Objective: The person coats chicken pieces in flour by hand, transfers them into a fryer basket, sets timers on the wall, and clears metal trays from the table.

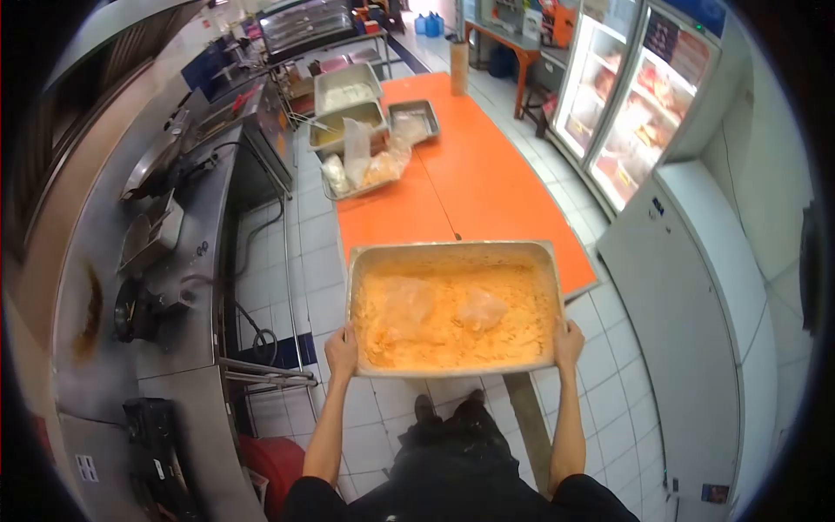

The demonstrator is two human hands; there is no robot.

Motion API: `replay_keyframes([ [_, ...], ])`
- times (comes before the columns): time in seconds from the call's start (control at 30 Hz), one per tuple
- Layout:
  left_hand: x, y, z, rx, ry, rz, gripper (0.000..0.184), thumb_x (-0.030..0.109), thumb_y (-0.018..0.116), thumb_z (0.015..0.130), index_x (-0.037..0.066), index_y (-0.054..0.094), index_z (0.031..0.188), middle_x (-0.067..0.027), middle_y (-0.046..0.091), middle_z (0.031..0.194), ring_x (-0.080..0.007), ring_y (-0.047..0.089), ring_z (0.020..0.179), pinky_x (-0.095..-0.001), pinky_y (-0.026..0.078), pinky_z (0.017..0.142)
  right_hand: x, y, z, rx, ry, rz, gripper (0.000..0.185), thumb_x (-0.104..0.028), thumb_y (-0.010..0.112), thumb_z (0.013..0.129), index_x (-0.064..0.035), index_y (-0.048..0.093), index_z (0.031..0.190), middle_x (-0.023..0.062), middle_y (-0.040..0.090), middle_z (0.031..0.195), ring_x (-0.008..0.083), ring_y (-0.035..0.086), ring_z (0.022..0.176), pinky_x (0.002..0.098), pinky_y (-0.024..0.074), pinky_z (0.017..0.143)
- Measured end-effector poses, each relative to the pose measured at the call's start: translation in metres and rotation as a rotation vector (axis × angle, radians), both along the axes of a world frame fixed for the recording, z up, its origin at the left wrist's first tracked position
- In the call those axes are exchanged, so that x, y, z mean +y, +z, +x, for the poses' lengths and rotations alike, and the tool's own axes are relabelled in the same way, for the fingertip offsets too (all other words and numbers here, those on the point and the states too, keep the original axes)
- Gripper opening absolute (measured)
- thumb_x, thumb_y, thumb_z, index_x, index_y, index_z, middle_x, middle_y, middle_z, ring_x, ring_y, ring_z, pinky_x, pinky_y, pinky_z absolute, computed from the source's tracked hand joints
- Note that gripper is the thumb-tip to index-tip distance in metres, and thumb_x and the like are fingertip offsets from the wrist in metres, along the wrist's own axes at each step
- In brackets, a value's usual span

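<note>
A large rectangular metal tray [455,372] is held up in front of me, level, at the near end of the orange table. Orange-yellow breading-like powder [435,339] covers its bottom, and two pale, flat pieces [481,310] that look like raw meat lie on it. My left hand [342,351] grips the tray's left side near the front corner. On the opposite side, my right hand [569,344] is closed around the tray's edge. Whether the tray's far end touches the table cannot be made out.
The orange table [496,191] carries several metal pans [348,87] and plastic bags [357,148] at its far left. A steel counter with burners [135,309] runs along the left. A white freezer [687,304] and a glass-door fridge [639,100] stand right. A red bin [270,461] is low left.
</note>
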State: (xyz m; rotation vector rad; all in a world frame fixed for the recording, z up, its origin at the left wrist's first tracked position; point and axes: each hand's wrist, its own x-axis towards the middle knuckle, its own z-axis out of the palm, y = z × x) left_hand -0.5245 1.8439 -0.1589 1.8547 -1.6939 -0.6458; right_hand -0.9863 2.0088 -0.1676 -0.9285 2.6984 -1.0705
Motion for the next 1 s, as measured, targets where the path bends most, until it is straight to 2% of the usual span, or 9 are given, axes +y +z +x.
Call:
replay_keyframes([
  [0.1,0.084,-0.008,-0.027,0.1,-0.014,-0.058,0.045,0.034,0.05,0.096,-0.005,0.059,0.077,-0.0256,0.054,0.064,-0.0363,0.054,0.056,-0.0452,0.039,0.056,0.098,-0.015,-0.017,-0.024,-0.084,-0.06,0.045,-0.033,0.061,0.09,0.003,0.047,0.068,0.0107,0.04,0.055,0.0164,0.03,0.057,0.0372,0.0302,0.05],
  [0.13,0.116,-0.012,-0.037,0.108,-0.031,0.025,0.042,0.031,0.051,0.096,-0.005,0.056,0.074,-0.0235,0.05,0.06,-0.0296,0.048,0.051,-0.044,0.037,0.053,0.138,-0.025,-0.024,-0.111,-0.12,-0.052,0.041,-0.027,0.059,0.092,0.0009,0.044,0.067,0.0042,0.036,0.057,0.0115,0.031,0.059,0.0339,0.0294,0.05],
  [0.23,0.199,-0.036,-0.075,0.121,-0.125,0.073,0.039,0.029,0.052,0.095,-0.004,0.054,0.073,-0.0181,0.044,0.056,-0.0168,0.042,0.052,-0.0409,0.034,0.049,0.268,-0.064,-0.044,-0.226,-0.272,-0.087,0.039,-0.026,0.06,0.092,-0.0035,0.043,0.066,-0.0025,0.035,0.062,0.0092,0.03,0.062,0.0303,0.0276,0.051],
  [0.4,0.267,-0.086,-0.172,0.204,-0.211,0.366,0.037,0.024,0.056,0.094,-0.005,0.05,0.071,-0.0122,0.034,0.056,-0.0114,0.034,0.056,-0.0359,0.032,0.049,0.41,-0.072,-0.1,-0.055,-0.506,0.12,0.047,-0.032,0.064,0.09,-0.0022,0.037,0.067,-0.001,0.031,0.064,0.0119,0.029,0.062,0.0314,0.0266,0.052],
  [0.53,0.301,-0.185,-0.205,0.056,-0.329,0.612,0.039,0.023,0.054,0.096,-0.006,0.05,0.072,-0.0076,0.035,0.056,-0.0096,0.033,0.06,-0.0354,0.031,0.049,0.418,-0.094,-0.133,-0.13,-0.54,0.552,0.055,-0.044,0.063,0.089,-0.001,0.033,0.072,0.0078,0.027,0.067,0.0213,0.028,0.064,0.0379,0.03,0.057],
  [0.63,0.303,-0.258,-0.209,-0.001,-0.262,0.759,0.038,0.024,0.051,0.098,-0.009,0.057,0.08,-0.0088,0.052,0.061,-0.0091,0.041,0.064,-0.0328,0.039,0.056,0.414,-0.177,-0.149,-0.122,-0.514,0.733,0.057,-0.049,0.063,0.086,0.008,0.055,0.08,0.0215,0.054,0.072,0.0267,0.048,0.067,0.0394,0.0419,0.067],
  [0.67,0.299,-0.288,-0.208,-0.007,-0.239,0.777,0.038,0.024,0.05,0.099,-0.01,0.059,0.083,-0.0079,0.059,0.065,-0.0092,0.044,0.066,-0.0315,0.042,0.059,0.404,-0.212,-0.151,-0.113,-0.504,0.66,0.056,-0.048,0.062,0.085,0.0051,0.049,0.071,0.0205,0.046,0.063,0.0259,0.043,0.059,0.0413,0.0369,0.059],
  [0.8,0.231,-0.393,-0.196,-0.051,-0.239,0.765,0.041,0.027,0.048,0.1,-0.009,0.064,0.086,-0.0043,0.062,0.072,-0.0112,0.05,0.069,-0.0318,0.044,0.062,0.303,-0.322,-0.148,-0.29,-0.448,0.843,0.047,-0.047,0.061,0.085,0.0001,0.062,0.081,0.0189,0.058,0.066,0.0339,0.055,0.062,0.0413,0.0418,0.059],
  [1.0,0.075,-0.533,-0.126,-0.295,-0.4,0.358,0.04,0.027,0.048,0.099,-0.008,0.063,0.088,-0.0182,0.065,0.076,-0.0234,0.056,0.066,-0.0366,0.045,0.064,0.157,-0.476,-0.111,-0.391,-0.404,0.355,0.037,-0.046,0.063,0.083,-0.0093,0.069,0.09,0.0185,0.065,0.077,0.0378,0.064,0.074,0.0457,0.049,0.068],
])
